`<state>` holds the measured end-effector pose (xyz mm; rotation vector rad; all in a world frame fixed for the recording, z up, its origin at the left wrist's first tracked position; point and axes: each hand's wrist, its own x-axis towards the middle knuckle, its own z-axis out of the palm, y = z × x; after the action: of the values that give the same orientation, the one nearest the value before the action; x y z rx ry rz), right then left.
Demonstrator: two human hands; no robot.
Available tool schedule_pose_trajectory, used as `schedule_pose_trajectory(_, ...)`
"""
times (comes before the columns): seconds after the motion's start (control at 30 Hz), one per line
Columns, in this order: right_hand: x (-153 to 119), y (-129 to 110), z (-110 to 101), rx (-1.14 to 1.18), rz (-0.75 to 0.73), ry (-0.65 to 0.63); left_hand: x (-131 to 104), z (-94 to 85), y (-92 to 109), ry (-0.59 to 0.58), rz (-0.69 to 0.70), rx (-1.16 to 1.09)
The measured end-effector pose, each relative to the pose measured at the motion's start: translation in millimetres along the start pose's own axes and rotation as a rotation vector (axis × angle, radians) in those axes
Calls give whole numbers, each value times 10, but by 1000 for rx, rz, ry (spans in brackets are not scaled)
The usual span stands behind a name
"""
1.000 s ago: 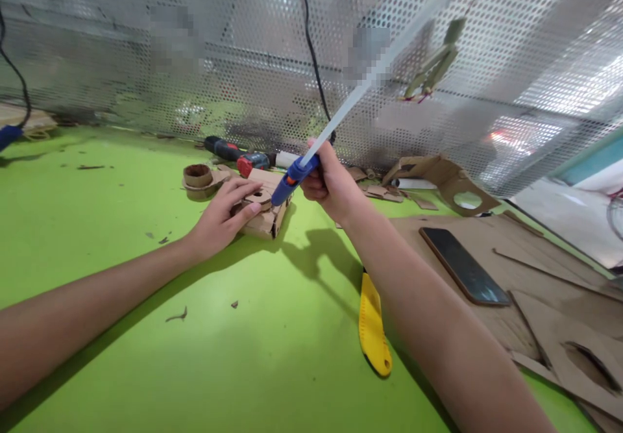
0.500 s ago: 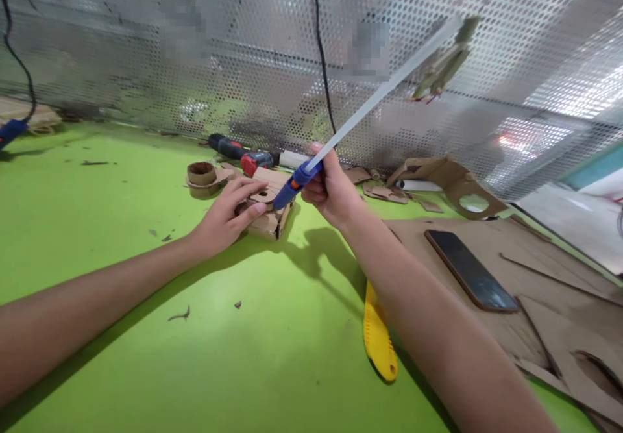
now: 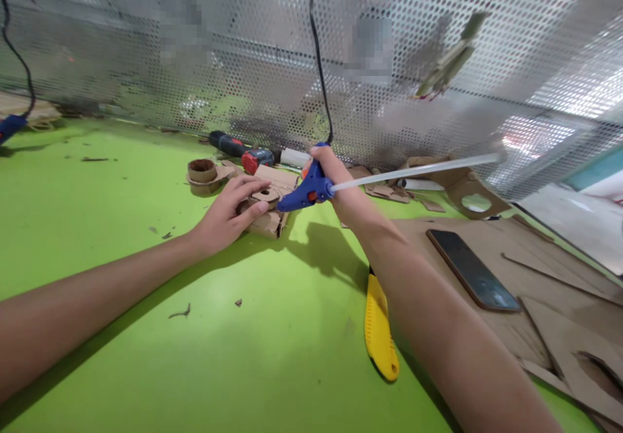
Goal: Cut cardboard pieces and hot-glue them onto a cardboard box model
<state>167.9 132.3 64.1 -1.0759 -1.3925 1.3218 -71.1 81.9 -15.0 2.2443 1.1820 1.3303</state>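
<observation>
My right hand (image 3: 333, 168) is wrapped round the grip of a blue hot glue gun (image 3: 307, 195). A long translucent glue stick (image 3: 418, 170) juts out of its back toward the right, and its nozzle is at the edge of a small cardboard piece with a hole (image 3: 273, 202). That piece rests on a small cardboard box (image 3: 265, 226). My left hand (image 3: 221, 215) grips the holed piece and box from the left, thumb in front and fingers across the top. Whether the nozzle touches the cardboard, I cannot tell.
Behind the box lie a cordless drill (image 3: 243, 152) and a cardboard ring (image 3: 202, 172). A yellow utility knife (image 3: 380, 329) lies by my right forearm. On the right, a phone (image 3: 472, 271) rests on cardboard sheets (image 3: 413, 228). A perforated metal panel (image 3: 253, 50) stands behind the green table (image 3: 219, 368).
My right hand has turned the glue gun, so the glue stick has swung down from pointing steeply up to nearly level at the right. My left hand and the box stay in place.
</observation>
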Motion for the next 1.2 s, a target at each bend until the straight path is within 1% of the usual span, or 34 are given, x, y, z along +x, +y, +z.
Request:
schedule_pose_trajectory(0.1, -3, 11, -19, -80, -105, -33, 1, -1, -2, -2, 6, 3)
schedule_pose_trajectory(0.17, -33, -20, -11, -91, -94, -67, 2, -1, -8, -1, 18, 3)
schedule_pose_trajectory(0.3, -99, -117, 18, 75, -72, -114, 0, 1, -19, 4, 38, 7)
schedule_pose_trajectory(0.43, -94, -160, -26, 238, -5, -170, 0, 1, -12, 6, 32, 2)
schedule_pose_trajectory(0.67, -46, -149, -192, 327, 145, -259, -3, -18, 39, -4, -7, -32)
schedule_pose_trajectory(0.73, -33, -133, -210, 366, 153, -257, -7, -23, 50, -4, -15, -44)
schedule_pose_trajectory(0.97, 23, -47, -183, 516, 175, -183, -17, -23, 43, -8, -20, -59)
schedule_pose_trajectory(1.1, 21, -46, -163, 534, 175, -158, -15, -26, 43, -16, -11, -53)
schedule_pose_trajectory(1.2, 12, -68, -157, 532, 202, -159, -13, -28, 45, -20, -9, -49)
